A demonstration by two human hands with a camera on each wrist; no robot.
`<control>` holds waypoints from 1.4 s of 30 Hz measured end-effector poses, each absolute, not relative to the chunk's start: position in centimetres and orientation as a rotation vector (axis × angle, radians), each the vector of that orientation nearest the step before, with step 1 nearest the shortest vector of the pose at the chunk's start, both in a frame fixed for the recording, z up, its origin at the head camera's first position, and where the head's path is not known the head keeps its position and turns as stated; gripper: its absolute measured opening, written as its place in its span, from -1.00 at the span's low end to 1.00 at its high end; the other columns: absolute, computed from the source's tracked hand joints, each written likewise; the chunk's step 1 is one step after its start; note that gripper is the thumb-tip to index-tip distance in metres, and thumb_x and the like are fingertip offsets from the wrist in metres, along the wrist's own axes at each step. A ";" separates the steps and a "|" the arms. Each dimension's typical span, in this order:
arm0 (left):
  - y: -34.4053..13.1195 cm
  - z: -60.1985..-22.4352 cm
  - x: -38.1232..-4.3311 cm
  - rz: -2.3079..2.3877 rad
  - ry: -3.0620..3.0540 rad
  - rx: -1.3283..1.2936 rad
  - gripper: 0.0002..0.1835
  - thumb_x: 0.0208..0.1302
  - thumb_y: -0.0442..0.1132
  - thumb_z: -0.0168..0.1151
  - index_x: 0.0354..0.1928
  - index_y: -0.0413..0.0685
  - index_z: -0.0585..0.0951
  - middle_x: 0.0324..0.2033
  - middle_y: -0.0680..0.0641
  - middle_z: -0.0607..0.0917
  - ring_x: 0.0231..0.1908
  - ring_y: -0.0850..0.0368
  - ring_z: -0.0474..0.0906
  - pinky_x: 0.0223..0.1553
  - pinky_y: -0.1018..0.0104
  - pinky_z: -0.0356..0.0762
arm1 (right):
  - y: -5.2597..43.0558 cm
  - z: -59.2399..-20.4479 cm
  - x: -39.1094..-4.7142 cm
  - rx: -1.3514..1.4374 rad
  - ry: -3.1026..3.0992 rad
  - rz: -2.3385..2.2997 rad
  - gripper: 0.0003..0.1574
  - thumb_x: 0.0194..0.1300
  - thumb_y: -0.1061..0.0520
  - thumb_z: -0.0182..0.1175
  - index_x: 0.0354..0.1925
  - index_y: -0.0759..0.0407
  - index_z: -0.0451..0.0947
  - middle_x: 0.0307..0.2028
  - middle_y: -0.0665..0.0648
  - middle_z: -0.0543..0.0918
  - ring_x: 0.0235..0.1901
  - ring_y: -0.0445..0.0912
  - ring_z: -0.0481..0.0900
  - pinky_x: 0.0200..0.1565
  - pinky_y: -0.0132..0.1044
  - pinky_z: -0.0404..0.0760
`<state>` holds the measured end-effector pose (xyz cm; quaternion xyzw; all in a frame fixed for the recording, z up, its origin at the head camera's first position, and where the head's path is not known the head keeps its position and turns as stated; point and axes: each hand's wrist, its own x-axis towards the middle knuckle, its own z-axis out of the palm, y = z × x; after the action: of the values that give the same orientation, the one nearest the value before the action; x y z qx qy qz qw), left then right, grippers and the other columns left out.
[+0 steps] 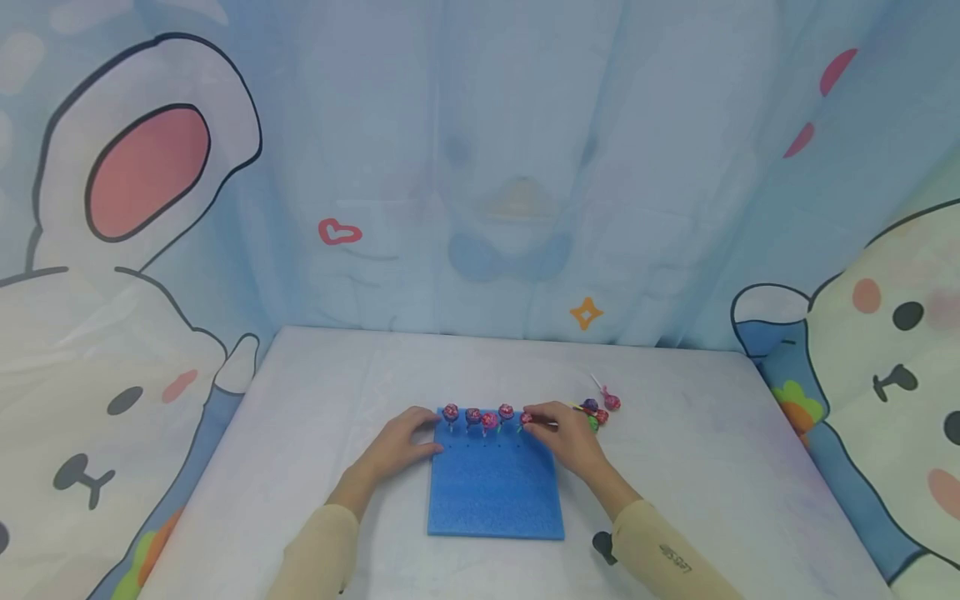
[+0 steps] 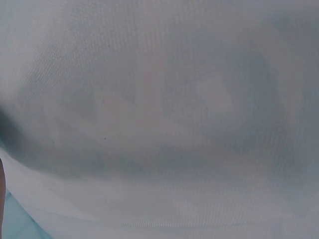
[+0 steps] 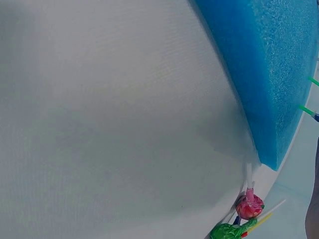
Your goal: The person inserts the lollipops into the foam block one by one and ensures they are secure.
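A blue foam board (image 1: 495,492) lies flat, with a row of small holes near its far edge. Several wrapped lollipops (image 1: 450,412) stand along that edge, sticks down in the foam. At the right end of the row, my right hand (image 1: 568,435) pinches a red-wrapped lollipop (image 1: 526,417) by its head, its green stick at the board. My left hand (image 1: 401,442) rests at the board's upper left edge, thumb and fingers spread against it. In the right wrist view, green sticks (image 3: 305,109) rise from the foam; the left wrist view shows mostly tablecloth.
Loose lollipops (image 1: 612,402) lie in a small pile right of the board, beyond my right hand; red and green wrappers (image 3: 227,231) show in the right wrist view. A black object (image 1: 603,547) is beside my right sleeve. A printed curtain (image 1: 517,125) hangs behind the white table (image 1: 337,375).
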<state>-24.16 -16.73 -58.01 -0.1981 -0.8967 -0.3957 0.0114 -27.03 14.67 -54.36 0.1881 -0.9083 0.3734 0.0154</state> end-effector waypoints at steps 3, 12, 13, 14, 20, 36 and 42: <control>-16.7 -57.9 -24.1 -1.232 -2.789 -0.622 -0.49 0.19 -0.13 0.40 0.15 -0.18 0.55 0.08 -0.12 0.60 0.17 -0.05 0.48 0.28 0.05 0.39 | 14.6 -54.3 -27.0 0.577 -2.830 1.154 -0.64 0.28 0.18 0.32 0.04 0.19 0.63 -0.06 0.13 0.69 -0.02 0.00 0.66 0.00 -0.17 0.67; -16.7 -58.0 -24.1 -1.232 -2.799 -0.618 -0.48 0.19 -0.14 0.41 0.16 -0.19 0.55 0.09 -0.12 0.60 0.19 -0.04 0.47 0.29 0.07 0.38 | 14.2 -54.3 -26.8 0.557 -2.810 1.177 -0.64 0.24 0.20 0.34 0.03 0.18 0.64 -0.07 0.13 0.70 -0.03 0.02 0.66 -0.01 -0.15 0.67; -16.7 -58.0 -24.1 -1.233 -2.797 -0.619 -0.48 0.19 -0.14 0.41 0.16 -0.19 0.55 0.08 -0.12 0.60 0.19 -0.04 0.47 0.29 0.07 0.38 | 14.2 -54.3 -26.7 0.555 -2.812 1.182 -0.64 0.25 0.20 0.34 0.03 0.18 0.64 -0.07 0.13 0.70 -0.02 0.02 0.66 -0.01 -0.15 0.67; -16.7 -58.0 -24.1 -1.234 -2.794 -0.621 -0.48 0.19 -0.14 0.41 0.16 -0.19 0.55 0.08 -0.12 0.60 0.18 -0.04 0.47 0.29 0.06 0.38 | 14.1 -54.3 -26.7 0.549 -2.815 1.183 -0.64 0.25 0.20 0.34 0.03 0.18 0.64 -0.06 0.13 0.70 -0.02 0.02 0.66 -0.01 -0.15 0.67; -16.7 -58.0 -24.1 -1.222 -2.790 -0.627 -0.48 0.19 -0.13 0.41 0.16 -0.18 0.55 0.08 -0.11 0.60 0.18 -0.04 0.48 0.29 0.06 0.38 | 13.9 -54.3 -26.7 0.503 -2.846 1.182 -0.63 0.25 0.18 0.34 0.04 0.17 0.64 -0.06 0.13 0.70 -0.02 0.01 0.66 0.00 -0.15 0.67; -16.7 -57.7 -24.1 -1.228 -2.809 -0.619 -0.49 0.20 -0.14 0.40 0.16 -0.16 0.55 0.09 -0.11 0.59 0.19 -0.03 0.47 0.29 0.08 0.38 | 14.2 -54.3 -26.8 0.563 -2.819 1.216 -0.59 0.24 0.21 0.35 0.07 0.21 0.61 -0.04 0.17 0.68 -0.04 0.02 0.67 -0.03 -0.17 0.68; -16.8 -57.9 -24.1 -1.227 -2.798 -0.623 -0.49 0.20 -0.14 0.40 0.16 -0.17 0.55 0.08 -0.11 0.60 0.18 -0.03 0.48 0.28 0.07 0.39 | 14.5 -54.2 -26.8 0.531 -2.842 1.265 -0.50 0.25 0.19 0.34 0.15 0.23 0.54 0.06 0.21 0.63 0.04 0.05 0.63 0.03 -0.14 0.64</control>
<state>-24.11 -16.82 -57.88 -0.1997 -0.8973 -0.3935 0.0117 -26.78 14.47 -54.17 0.1682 -0.9005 0.4009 -0.0072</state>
